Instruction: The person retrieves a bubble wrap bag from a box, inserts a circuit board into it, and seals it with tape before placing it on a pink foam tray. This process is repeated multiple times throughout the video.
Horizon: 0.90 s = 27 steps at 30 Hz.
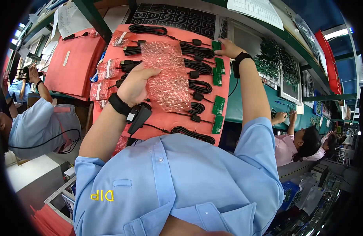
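Observation:
My left hand (135, 85) is closed on the edge of a pink bubble-wrap bag (167, 76), its thumb lying on top. The bag covers the middle of several coiled black cables (198, 67), laid side by side on a pink foam sheet (157, 131). Most cables end at the right in a small green circuit board (218, 105). At the far right corner of the sheet, my right hand (229, 48) pinches the edge of the farthest green circuit board (216, 46). The other cable ends, at the left, are partly wrapped in small pink bubble-wrap pieces (107, 70).
Beyond the foam sit black trays (173, 16) with square pockets. A stack of pink foam sheets (73, 65) lies left. To the right are a rack of green boards (281, 65) and a green metal shelf frame (333, 97). Co-workers sit on both sides.

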Available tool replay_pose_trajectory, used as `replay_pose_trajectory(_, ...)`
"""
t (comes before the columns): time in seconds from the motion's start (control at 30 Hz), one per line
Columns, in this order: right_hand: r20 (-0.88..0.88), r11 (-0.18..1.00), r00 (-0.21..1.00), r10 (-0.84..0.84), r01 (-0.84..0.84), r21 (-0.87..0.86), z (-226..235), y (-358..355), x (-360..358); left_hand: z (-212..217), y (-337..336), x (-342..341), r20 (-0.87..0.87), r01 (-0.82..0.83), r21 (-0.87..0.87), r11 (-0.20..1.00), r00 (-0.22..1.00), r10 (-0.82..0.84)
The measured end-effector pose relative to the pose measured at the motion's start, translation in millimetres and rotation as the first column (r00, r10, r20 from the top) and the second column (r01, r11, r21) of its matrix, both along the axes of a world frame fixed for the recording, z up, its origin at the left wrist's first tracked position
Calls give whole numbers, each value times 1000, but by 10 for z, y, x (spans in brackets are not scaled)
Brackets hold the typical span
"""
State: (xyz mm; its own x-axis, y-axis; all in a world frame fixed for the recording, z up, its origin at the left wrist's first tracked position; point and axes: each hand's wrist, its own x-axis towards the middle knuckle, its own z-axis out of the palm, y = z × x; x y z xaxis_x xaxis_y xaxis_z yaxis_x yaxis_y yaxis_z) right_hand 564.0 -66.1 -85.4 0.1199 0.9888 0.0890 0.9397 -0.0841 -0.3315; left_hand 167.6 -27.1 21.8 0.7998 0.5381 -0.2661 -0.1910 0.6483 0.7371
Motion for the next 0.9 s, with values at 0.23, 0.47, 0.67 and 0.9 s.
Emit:
replay_pose_trajectory(0.23,-223,981,957,-183,164,-99,590,-7,-59,-200,100,651,-92,187,-177,966,974,-206)
replay_pose_trajectory(0.47,-855,984,502,-130,171,-50,1294,-242,-676,-402,256,1334,-50,309,-322,895,938,-342)
replay_pose_trajectory(0.67,-851,956,435,-292,119,-267,982,-514,-744,-612,86,1322,281,365,-380,850,921,-270)
replay_pose_trajectory(0.9,-729,979,654,-205,129,-160,1013,-515,-760,-565,-46,1526,384,409,-409,816,888,-253)
